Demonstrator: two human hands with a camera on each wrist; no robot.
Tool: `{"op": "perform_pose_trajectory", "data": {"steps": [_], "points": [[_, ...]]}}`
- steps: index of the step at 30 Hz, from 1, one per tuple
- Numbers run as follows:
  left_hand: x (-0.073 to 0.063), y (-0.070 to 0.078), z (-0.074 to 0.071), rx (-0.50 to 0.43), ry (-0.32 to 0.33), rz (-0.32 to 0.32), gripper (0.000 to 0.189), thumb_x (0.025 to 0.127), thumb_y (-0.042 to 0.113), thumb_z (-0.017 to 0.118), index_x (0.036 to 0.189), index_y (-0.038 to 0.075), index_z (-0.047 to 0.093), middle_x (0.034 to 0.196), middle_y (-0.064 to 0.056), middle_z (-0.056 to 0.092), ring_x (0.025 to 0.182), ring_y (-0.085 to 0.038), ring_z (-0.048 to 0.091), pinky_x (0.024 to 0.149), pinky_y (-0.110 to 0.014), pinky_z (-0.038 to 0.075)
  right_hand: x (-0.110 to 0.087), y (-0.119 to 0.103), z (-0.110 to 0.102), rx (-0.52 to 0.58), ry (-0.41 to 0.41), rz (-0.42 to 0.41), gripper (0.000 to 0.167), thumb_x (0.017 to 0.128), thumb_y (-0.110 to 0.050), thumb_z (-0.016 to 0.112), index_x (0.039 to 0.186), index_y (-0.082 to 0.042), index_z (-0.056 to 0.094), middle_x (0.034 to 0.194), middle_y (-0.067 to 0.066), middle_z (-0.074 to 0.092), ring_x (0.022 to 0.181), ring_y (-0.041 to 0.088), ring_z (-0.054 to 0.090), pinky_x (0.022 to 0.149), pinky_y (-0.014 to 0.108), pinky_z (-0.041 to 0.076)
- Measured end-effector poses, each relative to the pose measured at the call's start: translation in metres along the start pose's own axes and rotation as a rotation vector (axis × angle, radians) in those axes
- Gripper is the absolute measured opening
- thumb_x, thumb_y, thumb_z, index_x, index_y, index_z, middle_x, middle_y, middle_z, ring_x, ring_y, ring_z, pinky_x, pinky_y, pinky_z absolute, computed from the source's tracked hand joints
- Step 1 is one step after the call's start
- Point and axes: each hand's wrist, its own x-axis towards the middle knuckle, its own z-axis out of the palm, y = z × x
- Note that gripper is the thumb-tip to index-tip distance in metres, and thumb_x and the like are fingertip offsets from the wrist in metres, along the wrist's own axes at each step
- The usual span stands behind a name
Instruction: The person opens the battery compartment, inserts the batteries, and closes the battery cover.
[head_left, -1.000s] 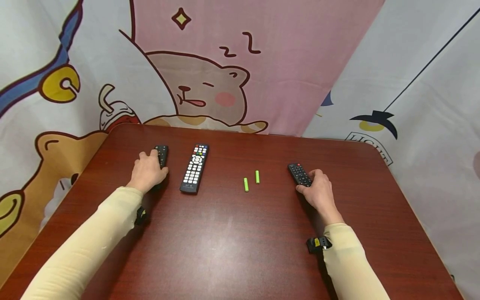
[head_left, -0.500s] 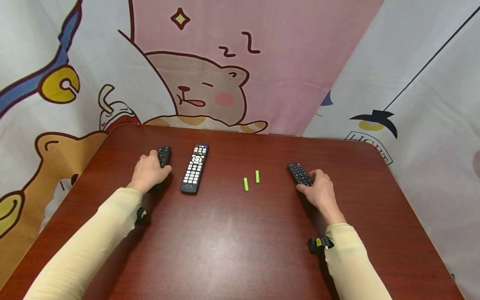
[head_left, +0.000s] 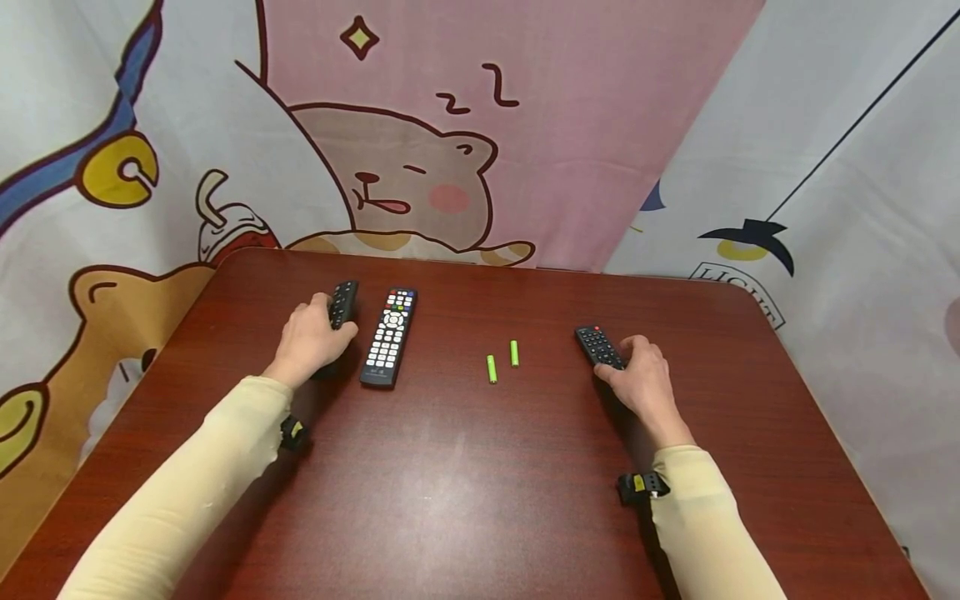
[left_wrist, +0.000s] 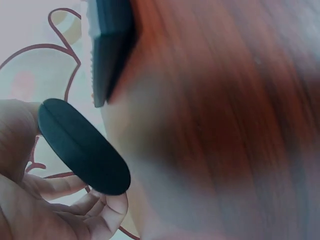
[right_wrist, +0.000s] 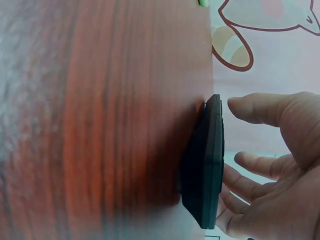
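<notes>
Pinching dark remote [head_left: 343, 303] in left hand [head_left: 309, 340]

Left fingers hold it tilted, toward 10 o'clock on surface [head_left: 450, 508]; white-keyed remote [head_left: 388, 337] beside it, nearer 11; green batteries [head_left: 492, 369] near 12; right hand [head_left: 643, 382] toward 2, fingers loosely spread, thumb just off red-buttoned remote [head_left: 599, 348] lying there.

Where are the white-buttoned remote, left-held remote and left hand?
White-buttoned remote [head_left: 388, 337]: head view, middle of its buttons.
Left-held remote [left_wrist: 84, 146]: left wrist view, its dark end.
Left hand [head_left: 308, 340]: head view, its back.
</notes>
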Motion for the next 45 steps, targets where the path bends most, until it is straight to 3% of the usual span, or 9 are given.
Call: {"op": "perform_pose_trajectory", "data": {"steps": [17,23,29,34,39,45], "points": [[-0.005,0.028,0.008,-0.127,0.066,0.120,0.056,0.095,0.023,0.058,0.142,-0.005,0.047,0.117,-0.026,0.063,0.098,-0.037,0.060,0.082,-0.050,0.051,-0.006,-0.014,-0.003,0.026,0.040,-0.054,0.058,0.095,-0.020,0.070,0.138,0.011,0.047,0.133,0.033,0.050,0.119,0.046,0.047,0.101,0.060,0.041],[-0.007,0.041,0.011,-0.192,0.065,0.145,0.053,0.097,0.023,0.058,0.142,-0.003,0.048,0.111,-0.022,0.066,0.087,-0.031,0.060,0.074,-0.042,0.049,-0.008,-0.023,-0.002,0.038,0.044,-0.083,0.057,0.094,-0.019,0.071,0.136,0.011,0.048,0.131,0.034,0.051,0.119,0.047,0.048,0.102,0.060,0.040],[-0.007,0.050,0.016,-0.267,0.048,0.152,0.050,0.097,0.020,0.056,0.142,0.000,0.048,0.117,-0.020,0.066,0.084,-0.027,0.057,0.070,-0.035,0.046,-0.009,-0.029,0.000,0.051,0.047,-0.108,0.056,0.093,-0.019,0.071,0.136,0.011,0.049,0.131,0.033,0.052,0.121,0.047,0.048,0.104,0.059,0.040],[-0.007,0.058,0.021,-0.309,0.054,0.173,0.049,0.095,0.018,0.057,0.140,0.001,0.049,0.117,-0.019,0.066,0.087,-0.028,0.058,0.072,-0.036,0.047,-0.010,-0.033,0.004,0.062,0.038,-0.119,0.057,0.094,-0.021,0.071,0.137,0.009,0.050,0.132,0.031,0.052,0.115,0.044,0.050,0.100,0.057,0.042],[-0.007,0.067,0.026,-0.381,0.050,0.198,0.050,0.093,0.015,0.058,0.140,-0.001,0.049,0.122,-0.022,0.065,0.099,-0.033,0.063,0.083,-0.041,0.050,-0.013,-0.038,0.006,0.085,0.009,-0.125,0.055,0.096,-0.021,0.069,0.139,0.007,0.049,0.132,0.029,0.050,0.110,0.041,0.050,0.093,0.056,0.044],[-0.009,0.076,0.031,-0.506,0.029,0.178,0.051,0.093,0.012,0.057,0.142,-0.002,0.048,0.123,-0.022,0.063,0.103,-0.034,0.062,0.087,-0.041,0.049,-0.017,-0.046,0.012,0.118,-0.022,-0.136,0.053,0.098,-0.021,0.068,0.139,0.005,0.049,0.134,0.026,0.050,0.114,0.040,0.052,0.093,0.054,0.046]]}}
